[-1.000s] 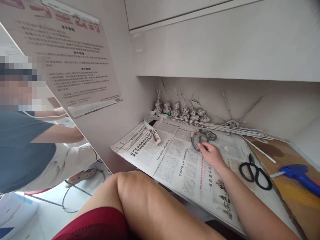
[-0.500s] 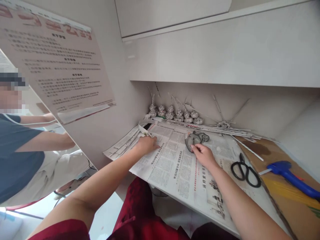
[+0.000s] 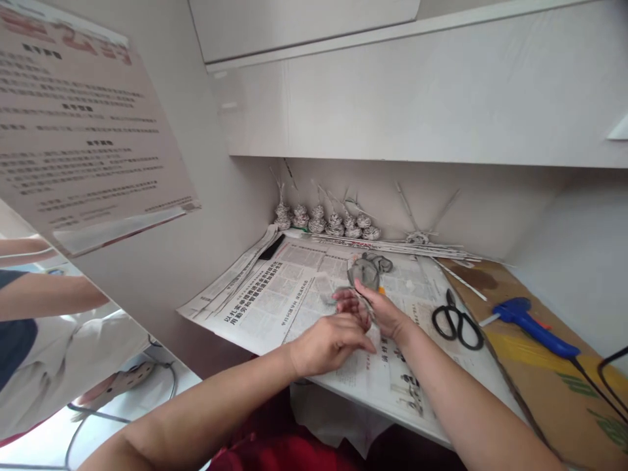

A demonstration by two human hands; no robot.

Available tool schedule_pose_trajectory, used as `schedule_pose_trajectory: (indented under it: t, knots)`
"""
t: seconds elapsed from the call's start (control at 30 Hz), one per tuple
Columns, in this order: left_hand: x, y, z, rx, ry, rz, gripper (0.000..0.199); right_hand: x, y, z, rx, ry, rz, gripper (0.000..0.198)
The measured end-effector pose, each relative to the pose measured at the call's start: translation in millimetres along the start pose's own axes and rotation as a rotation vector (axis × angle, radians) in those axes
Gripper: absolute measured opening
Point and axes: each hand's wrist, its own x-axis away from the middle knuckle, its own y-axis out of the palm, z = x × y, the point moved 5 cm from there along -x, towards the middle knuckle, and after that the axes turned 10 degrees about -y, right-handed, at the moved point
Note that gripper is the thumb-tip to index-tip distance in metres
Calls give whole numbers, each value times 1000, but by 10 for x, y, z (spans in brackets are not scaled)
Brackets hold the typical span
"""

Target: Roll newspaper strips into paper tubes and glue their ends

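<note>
My left hand (image 3: 333, 341) is over the near part of the newspaper, its fingers loosely bent and partly apart, reaching across the right palm. Close against it, my right hand (image 3: 385, 313) is turned palm up, with the thumb raised and the fingers half curled. I make out no clear object in either hand, though the overlap hides part of the palm. Just beyond the right thumb lies a crumpled grey cloth (image 3: 364, 273) on the newspaper (image 3: 304, 275). Black-handled scissors (image 3: 457, 324) rest to the right of my right hand.
Several woven paper gourds (image 3: 335, 224) stand along the back wall, behind a row of thin paper rods (image 3: 392, 247). A blue glue gun (image 3: 534, 327) lies on cardboard (image 3: 520, 373) at right. A black flat object (image 3: 273, 247) sits at back left. Beyond the partition is another person's arm (image 3: 53, 297).
My left hand has moved right from the newspaper's left side to meet my right hand. The right hand has drawn back from the grey cloth and turned palm up. My view has swung right.
</note>
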Motion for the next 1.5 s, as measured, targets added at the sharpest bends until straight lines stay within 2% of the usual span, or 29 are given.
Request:
schedule_pose_trajectory:
  t: [0.07,0.17,0.3,0.4,0.5,0.63,0.8,1.0,1.17,1.3,1.4,1.5]
  knots:
    - [68,96,13,56,-82,-36,22,10,-47,-85,-123,-16,3,43]
    - [184,123,-121,112,-323,39,17,27,-206,-262,-202,-118,55,38]
    - [301,85,-346,170,-606,157,35,67,-439,-474,-136,-339,237,29]
    - [306,43,-483,220,-696,203,43,88,-550,-521,-25,-441,395,33]
    - [277,20,-634,354,-760,208,40,81,-592,-487,76,-456,478,42]
    - [256,-13,-799,544,-837,223,53,88,-664,-474,173,-515,605,44]
    - [235,-77,-835,650,-885,244,47,92,-748,-464,223,-549,736,43]
    - [230,-114,-803,611,-906,243,48,86,-711,-428,190,-529,768,43]
    - [237,-117,-835,481,-830,207,40,103,-650,-410,217,-516,798,47]
    - [182,-181,-799,276,-754,167,34,87,-566,-398,202,-565,751,43]
    - [73,-262,-705,188,-696,208,37,89,-516,-382,213,-590,752,41]
    - [-79,-286,-608,225,-665,247,39,85,-451,-361,262,-601,725,42]
